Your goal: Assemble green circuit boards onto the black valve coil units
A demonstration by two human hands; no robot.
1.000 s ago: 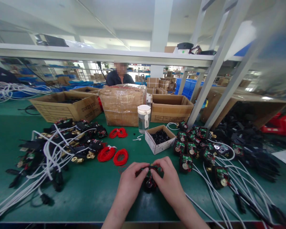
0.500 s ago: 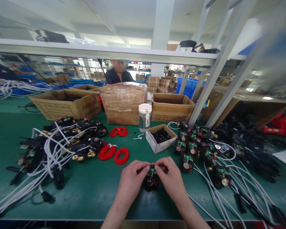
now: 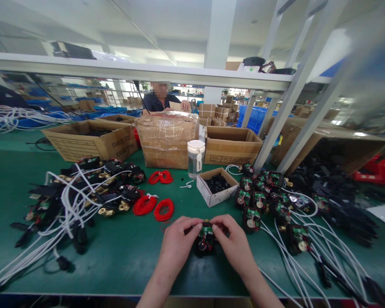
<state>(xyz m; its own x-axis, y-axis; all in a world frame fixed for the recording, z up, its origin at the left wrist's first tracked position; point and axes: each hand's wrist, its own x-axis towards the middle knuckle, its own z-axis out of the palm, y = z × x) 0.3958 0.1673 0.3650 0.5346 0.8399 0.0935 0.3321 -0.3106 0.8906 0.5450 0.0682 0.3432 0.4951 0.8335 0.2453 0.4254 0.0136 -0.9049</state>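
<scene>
Little circuit unit (image 3: 205, 241)'s on the green bench (image 3: 122, 267), 3 o'clock from the left hand (image 3: 179, 237), 9 from the right hand (image 3: 233, 239). Both look pinched on its far edge. I'd call this fiddly fingertip work; next move probably needs a light, steady grip. Nearest red coil (image 3: 164, 210): 10 o'clock.

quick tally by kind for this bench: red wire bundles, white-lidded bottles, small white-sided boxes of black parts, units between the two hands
red wire bundles: 3
white-lidded bottle: 1
small white-sided box: 1
unit between left hand and right hand: 1
total: 6
</scene>
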